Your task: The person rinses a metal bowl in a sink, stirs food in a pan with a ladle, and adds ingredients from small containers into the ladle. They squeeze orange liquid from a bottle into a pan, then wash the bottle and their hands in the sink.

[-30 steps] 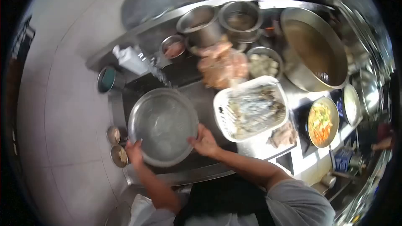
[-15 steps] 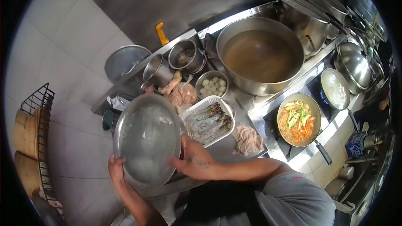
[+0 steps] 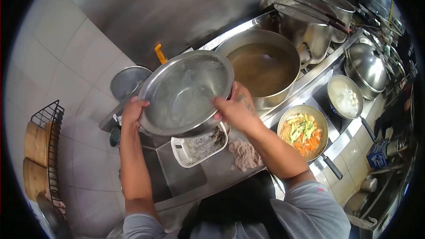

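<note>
A wide steel bowl with a wet inside, seemingly holding some clear liquid, hangs over the counter between my hands. My left hand grips its left rim, thumb on top. On the right rim my right hand is closed, with the thumb over the edge. Just beyond the bowl's right side stands a large pot of brownish liquid. Below the bowl, partly covered by it, is a white plastic basket of shrimp. A crumpled cloth lies beside the basket.
On the right, a pan of noodles and cut vegetables and a smaller pan of whitish liquid sit on the stove, handles sticking out. Tall pots stand behind. A wire rack with bamboo steamers is at left.
The bowl has moved up and to the right in both hands, towards the large pot. It now covers the smaller pots and the meat, and part of the shrimp basket.
</note>
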Demonstrator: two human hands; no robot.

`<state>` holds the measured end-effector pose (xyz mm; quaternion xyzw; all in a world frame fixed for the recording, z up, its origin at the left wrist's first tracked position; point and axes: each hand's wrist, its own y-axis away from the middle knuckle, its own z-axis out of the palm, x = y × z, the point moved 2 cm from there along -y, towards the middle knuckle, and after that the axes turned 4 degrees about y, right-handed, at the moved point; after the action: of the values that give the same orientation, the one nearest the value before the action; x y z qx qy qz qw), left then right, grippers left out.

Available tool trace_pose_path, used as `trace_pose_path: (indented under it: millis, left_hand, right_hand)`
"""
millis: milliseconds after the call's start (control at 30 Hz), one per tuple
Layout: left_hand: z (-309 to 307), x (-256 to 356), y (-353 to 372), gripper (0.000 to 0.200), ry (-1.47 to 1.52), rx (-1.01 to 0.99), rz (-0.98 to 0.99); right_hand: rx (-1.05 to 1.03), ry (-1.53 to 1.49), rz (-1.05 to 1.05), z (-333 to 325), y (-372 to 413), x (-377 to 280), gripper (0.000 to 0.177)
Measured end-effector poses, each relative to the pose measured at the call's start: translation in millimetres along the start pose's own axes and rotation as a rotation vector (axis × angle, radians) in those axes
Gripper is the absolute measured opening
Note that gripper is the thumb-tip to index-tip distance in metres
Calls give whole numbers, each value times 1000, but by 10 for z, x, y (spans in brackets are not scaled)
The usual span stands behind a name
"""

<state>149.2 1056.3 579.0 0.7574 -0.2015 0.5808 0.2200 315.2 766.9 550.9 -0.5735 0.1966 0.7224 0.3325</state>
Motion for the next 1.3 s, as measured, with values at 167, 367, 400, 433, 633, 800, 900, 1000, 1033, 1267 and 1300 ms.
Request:
trace_pose_path:
  millis: [167, 367, 400, 433, 633, 800, 900, 1000, 1033, 1267, 1300]
  left_hand:
    - [273, 331, -350, 27, 54, -83, -44]
    - [393, 473, -688, 12, -41, -51, -106]
    - [431, 494, -677, 10, -78, -41, -136]
    - [468, 523, -674, 10, -81, -35, -137]
    - [752, 867, -557, 13, -192, -16, -108]
    - [1066, 1135, -516, 14, -343, 39, -97]
    - [1205, 1241, -533, 15, -416, 40, -79]
    - [1317, 1331, -585, 13, -462, 52, -37]
    - [1352, 1363, -611, 12, -497, 37, -34]
    - [1730, 1651, -530, 10, -627, 84, 125]
    - [1809, 1702, -501, 10, -624, 89, 124]
  right_hand:
    - [-11, -136, 99, -336, -316, 53, 11]
    - [53, -223, 225, -552, -498, 251, 9]
    - [61, -239, 246, -568, -515, 288, 9]
    - [56, -243, 248, -583, -529, 315, 9]
    - [107, -429, 241, -630, -639, 516, 13]
    - [103, -504, 294, -663, -718, 693, 13]
    - [117, -580, 309, -647, -754, 816, 12]
    - [100, -604, 335, -623, -796, 918, 13]
    - [100, -606, 336, -606, -814, 956, 13]
    - [82, -691, 291, -459, -830, 981, 13]
    - [98, -708, 297, -426, -848, 998, 12]
